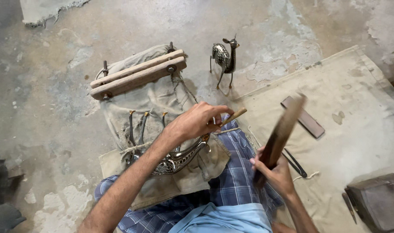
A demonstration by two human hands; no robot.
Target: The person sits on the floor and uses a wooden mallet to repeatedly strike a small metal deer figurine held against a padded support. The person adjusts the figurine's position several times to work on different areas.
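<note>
My left hand (196,121) grips a small chisel with a wooden handle (234,116), its tip down on a metal deer figure (179,158) lying on its side on a cloth-covered pad (162,99) in my lap. The figure's thin legs (137,127) point up away from me. My right hand (272,171) is shut on a long wooden mallet stick (281,131), raised and blurred with motion to the right of the chisel.
A finished metal deer (225,58) stands upright on the concrete floor beyond the pad. A wooden clamp of two bars (138,74) lies across the pad's far end. On the canvas sheet (361,95) at right lie a flat dark bar (304,117), thin tools (295,163) and a dark block (378,200).
</note>
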